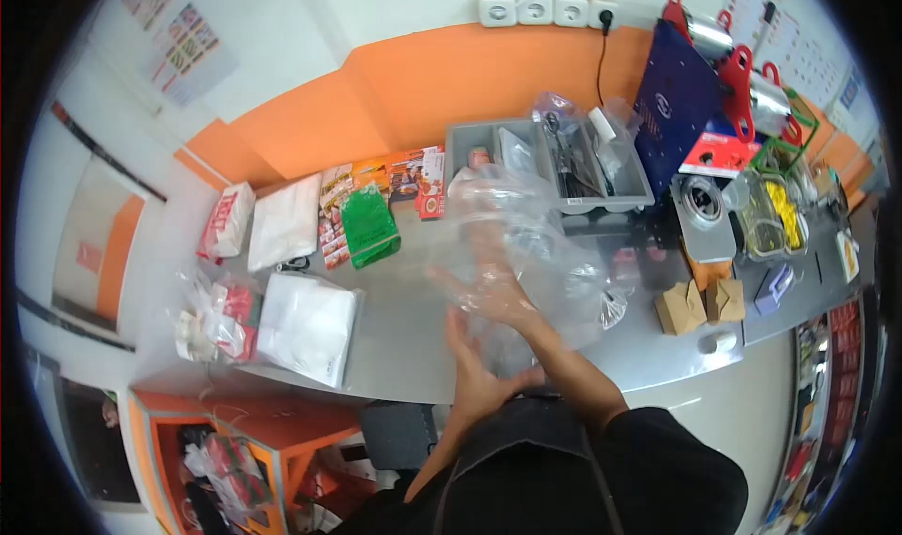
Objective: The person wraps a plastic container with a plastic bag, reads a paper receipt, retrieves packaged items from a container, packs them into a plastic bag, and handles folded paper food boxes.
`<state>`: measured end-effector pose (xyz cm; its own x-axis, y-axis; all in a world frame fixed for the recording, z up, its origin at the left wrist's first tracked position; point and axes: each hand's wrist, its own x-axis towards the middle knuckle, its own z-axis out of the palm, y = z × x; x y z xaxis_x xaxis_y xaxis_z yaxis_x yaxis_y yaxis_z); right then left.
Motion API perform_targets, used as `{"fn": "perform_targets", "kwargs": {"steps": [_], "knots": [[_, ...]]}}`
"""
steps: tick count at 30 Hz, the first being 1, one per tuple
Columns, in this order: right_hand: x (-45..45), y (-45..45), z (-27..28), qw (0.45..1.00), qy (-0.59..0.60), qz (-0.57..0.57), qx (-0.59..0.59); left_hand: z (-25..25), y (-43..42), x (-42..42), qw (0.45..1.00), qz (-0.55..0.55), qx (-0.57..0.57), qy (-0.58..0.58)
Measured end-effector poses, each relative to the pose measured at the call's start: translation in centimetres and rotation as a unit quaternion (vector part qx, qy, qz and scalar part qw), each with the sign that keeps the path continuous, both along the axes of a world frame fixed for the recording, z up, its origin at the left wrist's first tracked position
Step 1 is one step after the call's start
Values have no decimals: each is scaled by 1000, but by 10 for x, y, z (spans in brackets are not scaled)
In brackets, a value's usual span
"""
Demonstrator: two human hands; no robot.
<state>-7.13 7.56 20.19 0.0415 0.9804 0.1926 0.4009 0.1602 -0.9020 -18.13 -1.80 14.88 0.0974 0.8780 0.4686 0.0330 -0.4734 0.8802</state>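
Observation:
A large clear plastic bag (536, 253) is spread over the middle of the metal counter, crumpled and partly see-through. My right hand (493, 295) reaches into or under its film, fingers spread and smeared by motion; I cannot tell which side of the film it is on. Nearer to me, my left hand (477, 375) curves round the bag's near end, thumb and fingers on either side of the film. Behind the bag is a grey divided tray (458, 145) with black-handled utensils (566, 159) and plastic-wrapped items.
To the left on the counter (399, 319) lie a green packet (369, 227), printed leaflets (404, 176) and stacks of white plastic bags (308, 324). Small brown boxes (681, 308), a metal device (703, 211) and a dark blue box (665, 108) stand on the right.

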Motion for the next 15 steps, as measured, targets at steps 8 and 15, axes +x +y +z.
{"fn": "perform_targets", "kwargs": {"steps": [8,15], "knots": [[12,-42,-71,973,-160,165,-31,-67,52,-75,928,127,-270,-225],[98,-153,-19,985,85,148,27,-29,42,-62,916,163,-349,-112]]}}
